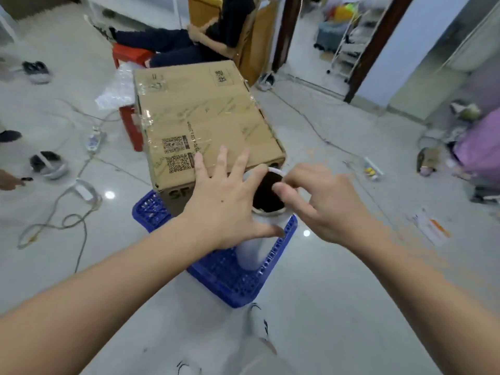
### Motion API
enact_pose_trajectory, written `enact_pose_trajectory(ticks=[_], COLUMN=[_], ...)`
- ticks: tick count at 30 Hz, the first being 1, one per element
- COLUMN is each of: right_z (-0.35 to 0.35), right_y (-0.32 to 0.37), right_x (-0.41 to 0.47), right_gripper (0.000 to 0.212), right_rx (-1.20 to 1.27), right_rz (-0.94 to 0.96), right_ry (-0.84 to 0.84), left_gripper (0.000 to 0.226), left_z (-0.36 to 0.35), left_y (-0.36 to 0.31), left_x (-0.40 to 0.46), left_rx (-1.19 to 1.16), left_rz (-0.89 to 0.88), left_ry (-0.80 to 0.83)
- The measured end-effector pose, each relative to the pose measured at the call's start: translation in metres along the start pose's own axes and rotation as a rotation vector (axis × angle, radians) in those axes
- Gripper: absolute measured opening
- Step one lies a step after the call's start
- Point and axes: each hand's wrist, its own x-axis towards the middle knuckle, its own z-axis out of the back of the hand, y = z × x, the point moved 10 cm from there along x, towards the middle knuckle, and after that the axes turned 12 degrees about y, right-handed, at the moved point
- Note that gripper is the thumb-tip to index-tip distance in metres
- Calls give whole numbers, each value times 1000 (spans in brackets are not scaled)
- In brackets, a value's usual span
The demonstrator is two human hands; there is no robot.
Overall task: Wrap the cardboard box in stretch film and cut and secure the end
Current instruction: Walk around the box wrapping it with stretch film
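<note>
Cardboard box [200, 123], partly covered in clear film, sits on a blue crate [232, 280] at centre. At its five o'clock corner stands the stretch film roll [266, 201], upright. The left hand [224, 204], fingers spread, steadies roll and box; the right hand [322, 201] pinches the roll's rim. Wrapping seems under way; next, probably, carrying the roll around the box.
</note>
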Motion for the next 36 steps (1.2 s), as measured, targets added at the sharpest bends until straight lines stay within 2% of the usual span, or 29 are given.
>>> enact_pose_trajectory(ticks=[2,4,7,9,11,13,14,17,21,25,27,29,32,36], right_z=[-22,-37,-45,-47,-47,-52,-54,-53,-46,-62,-70,-71,-63,-65], right_y=[9,18,26,20,13,7,7,12,29,38,32,32,37,32], right_x=[-15,-18,-20,-23,-25,-27,-28,-29,-18,0,8,13,16,18], right_gripper=[57,66,65,59,52,45,43,39,29,47,46,45,44,47], right_rx=[-55,-256,-385,-368,-290,-144,-114,-252,-369,-406,-434,-445,-509,-538], right_rz=[-84,-103,-103,-109,-104,-111,-115,-126,-197,-383,-483,-536,-656,-756], right_ry=[100,147,82,71,99,182,213,230,113,82,86,55,-17,-54], left_gripper=[117,114,121,120,113,110,110,109,89,79,79,80,80,80], left_z=[0,1,16,39,75,87,82,57,48,48,48,51,53,57], left_y=[-2,-3,2,12,14,2,-4,-10,-9,-9,-9,-8,4,3], left_x=[0,2,5,19,44,70,84,117,126,130,134,141,161,168], left_rx=[29,93,245,239,174,235,278,364,294,283,278,280,193,202], left_rz=[-11,-43,-211,-360,-506,-649,-698,-750,-860,-846,-853,-905,-986,-1086], left_ry=[31,69,100,136,70,5,34,153,38,-59,-79,-61,50,-6])
